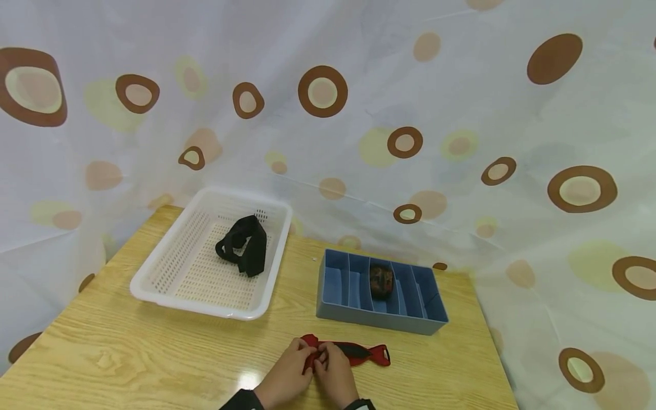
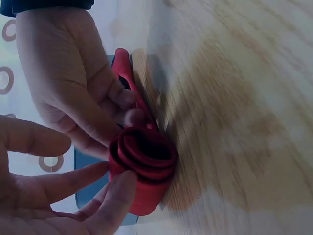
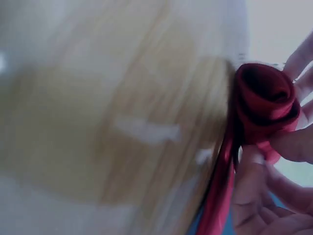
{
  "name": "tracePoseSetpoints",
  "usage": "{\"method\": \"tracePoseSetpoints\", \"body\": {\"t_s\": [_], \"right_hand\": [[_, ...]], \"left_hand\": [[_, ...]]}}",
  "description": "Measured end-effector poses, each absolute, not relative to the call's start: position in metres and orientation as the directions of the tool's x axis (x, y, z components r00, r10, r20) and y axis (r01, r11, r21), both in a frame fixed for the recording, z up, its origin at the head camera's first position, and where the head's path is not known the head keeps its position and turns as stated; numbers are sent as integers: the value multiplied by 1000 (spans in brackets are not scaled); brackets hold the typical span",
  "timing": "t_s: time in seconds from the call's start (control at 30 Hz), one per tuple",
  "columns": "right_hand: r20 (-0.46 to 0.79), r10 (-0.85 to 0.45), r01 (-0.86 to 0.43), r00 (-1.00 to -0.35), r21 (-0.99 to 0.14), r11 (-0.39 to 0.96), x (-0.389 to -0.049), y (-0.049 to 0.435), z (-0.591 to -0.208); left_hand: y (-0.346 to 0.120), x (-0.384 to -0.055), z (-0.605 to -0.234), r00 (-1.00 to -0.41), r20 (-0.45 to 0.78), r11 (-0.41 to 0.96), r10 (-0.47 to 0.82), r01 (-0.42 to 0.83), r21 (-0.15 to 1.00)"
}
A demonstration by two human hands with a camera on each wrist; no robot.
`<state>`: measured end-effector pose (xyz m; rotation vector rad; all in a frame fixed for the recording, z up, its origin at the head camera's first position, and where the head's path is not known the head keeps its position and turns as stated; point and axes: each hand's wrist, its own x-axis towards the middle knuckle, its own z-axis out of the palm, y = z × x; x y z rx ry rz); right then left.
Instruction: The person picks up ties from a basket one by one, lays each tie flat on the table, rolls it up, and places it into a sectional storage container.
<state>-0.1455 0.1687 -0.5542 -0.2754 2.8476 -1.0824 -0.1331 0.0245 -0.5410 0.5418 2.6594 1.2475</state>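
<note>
Near the front edge of the table lies a red necktie [image 1: 378, 355] with a dark strip along it and a small loop at its right end. Its left part is wound into a spiral roll [image 2: 146, 169], standing on edge on the wood. My left hand [image 1: 287, 373] pinches the roll between thumb and fingers from the left. From the other side my right hand [image 1: 336, 373] grips the same roll, its thumb and fingertips [image 3: 252, 161] against the red cloth [image 3: 266, 110]. The unrolled length runs out to the right, partly hidden behind my right hand.
A blue-grey divided box [image 1: 379, 323] stands behind the hands, with a dark patterned roll [image 1: 381, 281] in its middle compartment. To the left, a white plastic basket [image 1: 197, 307] holds a folded black strip of cloth [image 1: 253, 253]. A spotted curtain [image 1: 328, 154] hangs behind the table.
</note>
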Motion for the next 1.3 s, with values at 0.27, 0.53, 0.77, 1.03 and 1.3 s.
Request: {"method": "tracePoseSetpoints", "body": {"t_s": [0.27, 0.53, 0.77, 1.03, 1.3], "right_hand": [[168, -161, -225, -973, -505, 833, -140, 171, -556], [-3, -153, -124, -988, -569, 813, -153, 183, -559], [19, -227, -207, -974, -482, 851, -155, 185, -553], [75, -194, -207, -978, -436, 876, -152, 180, -550], [38, -161, -160, -986, -467, 869, -154, 178, -551]], "left_hand": [[37, -138, -548, -898, 45, 623, 438, 339, 705], [39, -140, -550, -900, 6, 604, 436, 298, 739], [28, -141, -546, -902, -33, 432, 430, 173, 885], [15, -142, -548, -931, -127, 294, 342, -22, 955], [20, -140, -547, -926, -64, 140, 372, -12, 990]]}}
